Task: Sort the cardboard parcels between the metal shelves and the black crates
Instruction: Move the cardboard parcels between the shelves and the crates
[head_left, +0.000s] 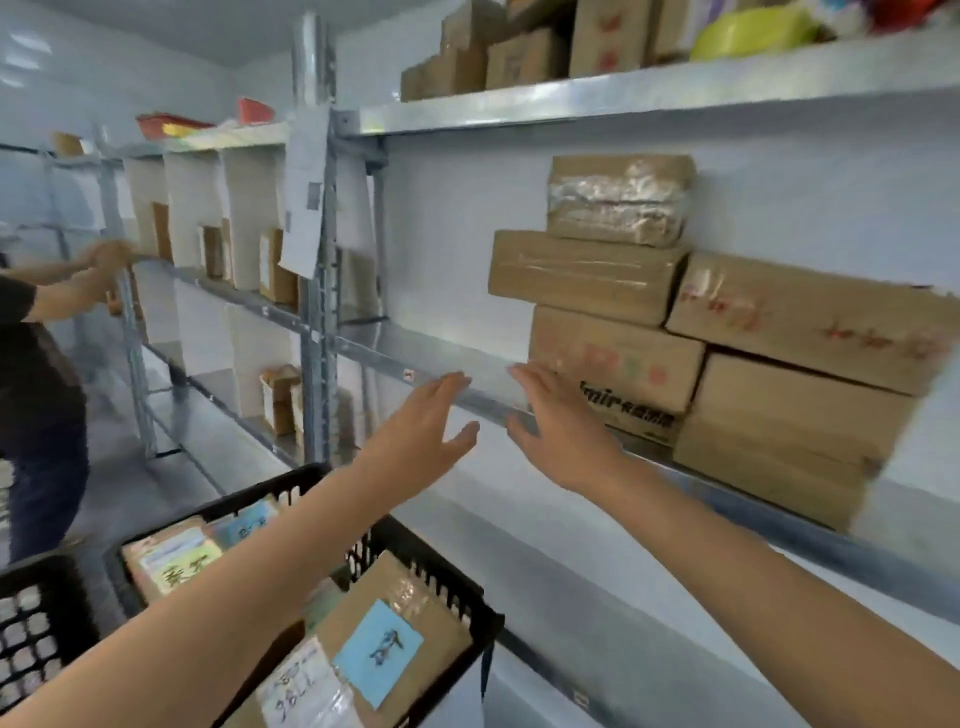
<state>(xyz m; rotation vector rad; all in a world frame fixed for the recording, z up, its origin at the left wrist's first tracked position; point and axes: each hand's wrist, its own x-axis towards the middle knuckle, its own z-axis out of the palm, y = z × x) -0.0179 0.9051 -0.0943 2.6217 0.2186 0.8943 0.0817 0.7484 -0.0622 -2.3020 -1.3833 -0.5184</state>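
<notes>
Now, left hand (428, 423): was spread wide, empty
Right hand (558, 431): was spread, empty, just beside stacked brown cardboard parcels (587, 275)
Grey metal shelf (405, 345): carried that stack
Black plastic crate (457, 584): held labelled cardboard parcels (395, 639)

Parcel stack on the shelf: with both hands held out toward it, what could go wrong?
1. The flat parcel juts out left past the printed box under it; pulling that box could tip it and the taped parcel on top.
2. The left hand and right hand are open and hold nothing, so a falling parcel might drop toward the black crate below.
</notes>
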